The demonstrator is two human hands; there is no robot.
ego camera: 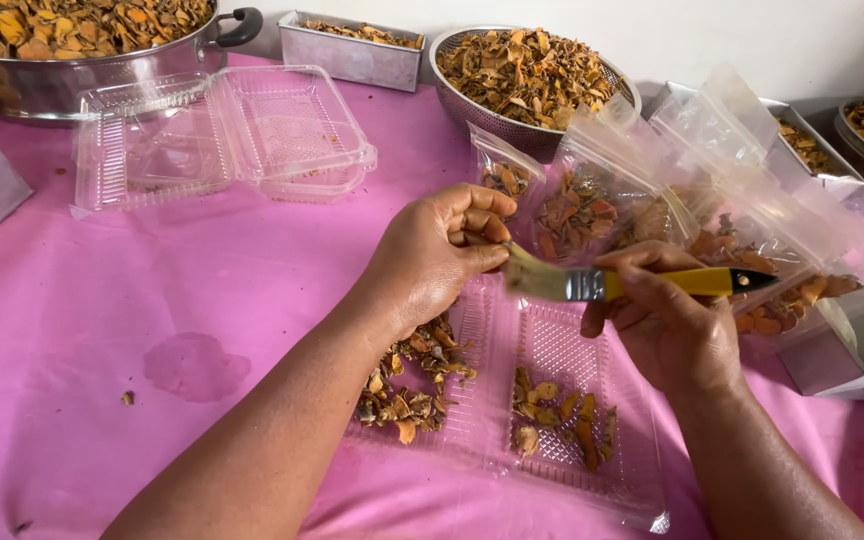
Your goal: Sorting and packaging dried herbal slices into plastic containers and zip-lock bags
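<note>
Two forearms reach in from the lower edge over a pink-covered bench [72,330]. Below the hands lies one open clear plastic clamshell box [552,350], both halves flat, with orange-brown dried slices [562,415] scattered in the right half and a larger heap in the left half, partly under the left wrist.

Left hand [432,255] has its grip closed, fingertips pinched on something small that is too hidden to name, right at the bristles of one paintbrush [642,283]. Right hand [667,320] holds that brush by its yellow handle, fingers wrapped round it, the black end pointing right and the metal ferrule and pale bristles pointing left, touching the left fingertips above the box.

Behind the hands stand several clear bags [592,200] of the same dried slices, at least four, leaning together. A second clamshell box [232,135], empty, lies open at upper left. Along the back sit one large metal pot [62,70], one mesh colander [527,80] and rectangular metal tins [352,50], all holding dried slices; three filled tins show, plus another at the left edge.
</note>
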